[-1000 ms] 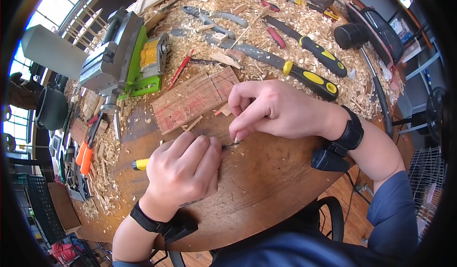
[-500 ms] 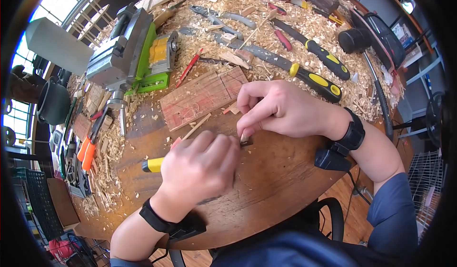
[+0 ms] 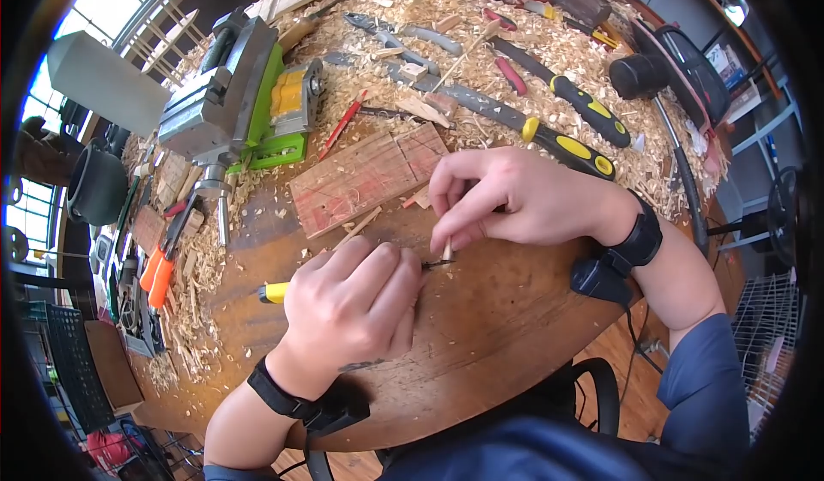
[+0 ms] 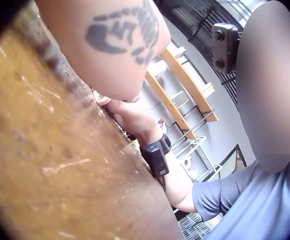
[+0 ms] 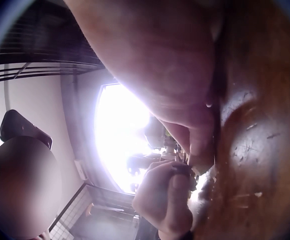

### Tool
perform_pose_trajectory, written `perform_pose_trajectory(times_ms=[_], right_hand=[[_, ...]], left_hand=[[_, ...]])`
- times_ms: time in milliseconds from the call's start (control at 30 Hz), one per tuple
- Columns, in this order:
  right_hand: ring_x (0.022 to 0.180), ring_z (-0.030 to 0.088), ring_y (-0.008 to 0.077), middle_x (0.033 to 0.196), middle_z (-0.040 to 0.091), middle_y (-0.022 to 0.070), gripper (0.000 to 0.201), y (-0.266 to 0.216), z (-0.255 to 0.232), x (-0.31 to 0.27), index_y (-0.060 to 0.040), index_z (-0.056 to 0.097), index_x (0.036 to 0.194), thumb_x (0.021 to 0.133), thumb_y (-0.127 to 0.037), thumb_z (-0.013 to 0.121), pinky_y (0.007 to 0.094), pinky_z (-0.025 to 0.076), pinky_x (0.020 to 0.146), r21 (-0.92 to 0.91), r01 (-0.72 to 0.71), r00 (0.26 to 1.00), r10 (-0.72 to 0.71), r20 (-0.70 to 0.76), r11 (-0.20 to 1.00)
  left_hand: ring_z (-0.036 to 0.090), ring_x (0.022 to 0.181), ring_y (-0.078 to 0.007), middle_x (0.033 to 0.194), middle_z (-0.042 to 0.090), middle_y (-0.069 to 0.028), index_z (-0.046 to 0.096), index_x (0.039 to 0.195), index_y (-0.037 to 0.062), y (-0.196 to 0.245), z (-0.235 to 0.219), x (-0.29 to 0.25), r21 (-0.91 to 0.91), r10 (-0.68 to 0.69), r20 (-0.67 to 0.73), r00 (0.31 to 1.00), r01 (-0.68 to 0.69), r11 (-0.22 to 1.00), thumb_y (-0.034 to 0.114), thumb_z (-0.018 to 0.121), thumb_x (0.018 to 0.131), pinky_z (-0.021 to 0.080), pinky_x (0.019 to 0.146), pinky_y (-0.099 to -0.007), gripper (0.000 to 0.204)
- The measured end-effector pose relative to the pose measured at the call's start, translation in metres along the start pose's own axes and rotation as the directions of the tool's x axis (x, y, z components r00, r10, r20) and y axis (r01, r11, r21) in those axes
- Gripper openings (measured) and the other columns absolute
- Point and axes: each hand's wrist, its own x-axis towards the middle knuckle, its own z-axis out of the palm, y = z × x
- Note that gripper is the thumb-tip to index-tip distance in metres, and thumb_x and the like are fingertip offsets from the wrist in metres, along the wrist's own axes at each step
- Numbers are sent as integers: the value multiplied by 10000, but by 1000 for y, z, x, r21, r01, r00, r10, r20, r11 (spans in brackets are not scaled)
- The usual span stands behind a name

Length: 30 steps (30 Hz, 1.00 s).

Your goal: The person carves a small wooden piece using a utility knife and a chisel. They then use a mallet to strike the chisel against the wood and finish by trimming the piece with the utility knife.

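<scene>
My left hand is curled around a yellow-handled knife, whose butt sticks out on the left while most of the handle is hidden in the fist. Past the knuckles the thin dark blade points right. Close to its tip, my right hand pinches a small pale wooden stick between thumb and fingers, its lower end right at the blade. In the right wrist view, the left fist is close to the right fingers. Just behind both hands lies a reddish marked wooden board.
A metal vise with a green base stands at the left back. Wood shavings cover the far table, with a yellow-and-black-handled saw, a red pencil and a black mallet among them. Orange-handled pliers lie at the left.
The left hand swung right with the knife toward the right fingers, then drew back left. More of the stick shows below the right fingertips now. The right hand has stayed nearly in place.
</scene>
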Motion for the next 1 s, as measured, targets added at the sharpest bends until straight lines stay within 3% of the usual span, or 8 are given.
perform_pose_trajectory(times_ms=[200,267,400,467,567,633,900,1000], right_hand=[[902,698,245,1055,690,65,134,-4,-1,-1,-106,851,1057,944,-137,786,365,554,820,-7,-14,1000,14,15,1000],[897,699,252,1058,693,66,124,-6,2,0,-93,847,1038,952,-151,778,371,554,820,-12,-29,1000,29,6,1000],[906,700,276,1053,693,73,109,-7,10,0,-79,823,964,964,-164,754,383,553,816,-26,-52,997,50,-50,998],[910,700,286,1051,692,76,103,-6,15,0,-80,814,946,964,-156,747,386,553,814,-20,-48,996,46,-74,999],[934,700,299,1045,688,78,85,-5,20,0,-85,808,941,949,-139,743,399,553,824,-40,-34,994,29,-109,999],[928,695,237,1052,653,76,48,-5,22,-1,-48,800,936,932,-89,776,366,558,839,-73,-21,992,12,-122,997],[958,690,268,1043,670,74,59,-7,22,-1,-80,806,935,928,-113,758,387,548,856,-71,-30,992,21,-121,997],[981,693,301,1039,684,80,82,-8,22,0,-96,807,928,933,-130,733,408,544,866,-63,-42,992,33,-126,997]], left_hand=[[620,632,-246,818,668,-85,723,922,10,0,2,-1,13,0,19,1000,-1,1000,59,815,715,483,522,-357,232],[605,666,-165,825,625,-9,728,920,64,-2,7,-4,67,18,-5,1000,-17,998,134,780,741,462,518,-300,200],[604,666,-167,840,636,-11,726,917,66,-2,6,-2,60,25,-8,1000,-24,998,136,782,742,464,520,-300,196],[649,656,-247,820,676,-84,730,930,15,1,2,0,18,2,38,999,-2,1000,75,816,724,511,543,-354,231],[651,656,-244,822,680,-85,731,932,13,1,0,0,23,9,38,999,-10,1000,79,820,723,509,540,-353,237],[629,659,-206,811,645,-50,728,923,35,-1,5,-3,45,11,20,1000,-12,999,107,802,738,483,527,-330,212],[606,660,-167,782,594,-14,722,916,53,-1,3,-4,68,16,14,1000,-17,998,136,796,765,451,513,-307,187],[634,633,-242,815,680,-88,725,924,7,1,-1,-2,27,-4,44,999,3,1000,69,820,719,496,529,-346,234]])
